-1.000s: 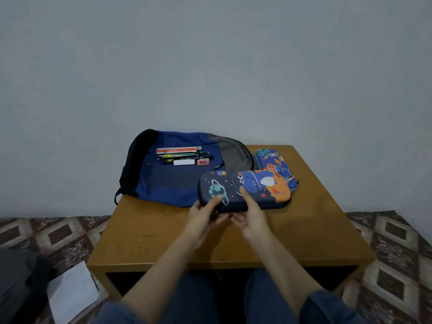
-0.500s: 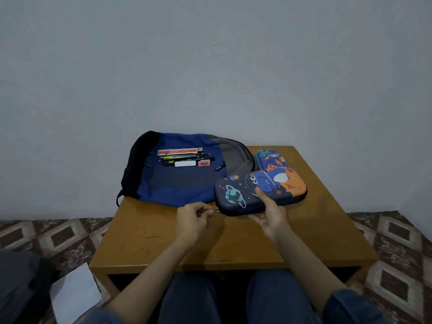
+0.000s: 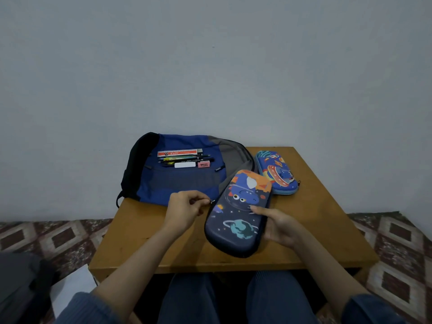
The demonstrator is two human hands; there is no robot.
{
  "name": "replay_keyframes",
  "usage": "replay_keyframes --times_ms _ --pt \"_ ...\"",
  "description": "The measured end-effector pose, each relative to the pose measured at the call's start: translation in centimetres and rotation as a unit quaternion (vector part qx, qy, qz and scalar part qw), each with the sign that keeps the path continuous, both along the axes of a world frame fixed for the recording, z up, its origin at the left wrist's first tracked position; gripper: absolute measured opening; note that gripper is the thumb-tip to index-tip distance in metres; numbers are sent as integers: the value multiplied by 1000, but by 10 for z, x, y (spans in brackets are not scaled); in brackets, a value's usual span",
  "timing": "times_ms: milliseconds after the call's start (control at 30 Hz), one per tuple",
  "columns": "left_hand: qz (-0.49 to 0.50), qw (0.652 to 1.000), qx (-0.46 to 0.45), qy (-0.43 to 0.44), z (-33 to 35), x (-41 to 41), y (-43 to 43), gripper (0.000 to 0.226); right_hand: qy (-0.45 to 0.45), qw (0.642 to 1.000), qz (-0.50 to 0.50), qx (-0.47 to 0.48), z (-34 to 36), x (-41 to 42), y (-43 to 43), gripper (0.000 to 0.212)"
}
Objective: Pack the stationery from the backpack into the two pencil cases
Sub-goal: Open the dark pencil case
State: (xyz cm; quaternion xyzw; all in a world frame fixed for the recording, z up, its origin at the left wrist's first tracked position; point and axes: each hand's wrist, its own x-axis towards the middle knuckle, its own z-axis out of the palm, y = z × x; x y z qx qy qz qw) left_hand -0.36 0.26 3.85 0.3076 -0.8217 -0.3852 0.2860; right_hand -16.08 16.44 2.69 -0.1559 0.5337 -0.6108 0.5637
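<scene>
Zipper pull [image 3: 212, 202] pinched in my left hand [image 3: 184, 210], dark pencil case [image 3: 238, 216] cradled over the table [image 3: 322, 230] by my right hand [image 3: 278, 226], fingers curled beneath; a hard tug could twist it loose, I judge.

Navy pencil case [image 3: 238, 213] tilted, blue pencil case [image 3: 277, 173] flat behind, stationery [image 3: 184, 158] atop backpack [image 3: 177, 183]

We sit in a plain home room: a low wooden table [image 3: 327, 220] against a bare wall [image 3: 210, 66], patterned floor tiles [image 3: 58, 237] around the table.
</scene>
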Motion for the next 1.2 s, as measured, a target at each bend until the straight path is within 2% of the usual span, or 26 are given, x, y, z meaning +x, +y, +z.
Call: replay_keyframes --times_ms 67,133,200,233,333,433,567,667,733,800,833,933,1033,1200 --pt "-9 1000 -4 5 2 -3 1 9 -5 998 63 -1 -5 -2 7 50" --pt "-8 1000 0 10 4 -5 -1 10 10 992 126 -2 -11 -4 16 71" --pt "-2 1000 7 -2 3 -4 -6 12 24 988 152 2 -15 -3 24 86" --pt "1 1000 10 -14 2 -4 -8 14 12 990 142 3 -18 -3 26 86" --pt "11 998 54 -15 -4 -2 -14 21 -78 994 64 -44 -28 -7 31 72" --pt "8 992 115 42 -7 4 -19 24 -137 979 14 -150 -30 -12 39 72" --pt "3 978 175 116 -9 8 -13 23 -239 929 -144 -241 -29 -18 42 101" --pt "62 979 145 132 -13 -4 8 22 -271 887 -270 -257 -25 -9 30 113" --pt "97 980 106 139 -15 -16 30 20 -275 867 -333 -249 -12 5 15 91" --pt "78 984 67 145 -17 -27 52 16 -271 860 -376 -213 0 18 -2 55" --pt "55 987 41 145 -20 -32 60 14 -271 864 -383 -181 4 21 -9 44" --pt "19 993 -15 117 -24 -34 65 8 -254 887 -368 -117 9 23 -19 37" --pt "16 996 -55 69 -23 -24 48 5 -187 919 -337 -85 8 17 -16 32" --pt "8 998 -63 20 -13 -9 28 5 -100 957 -263 -64 10 9 -5 26"
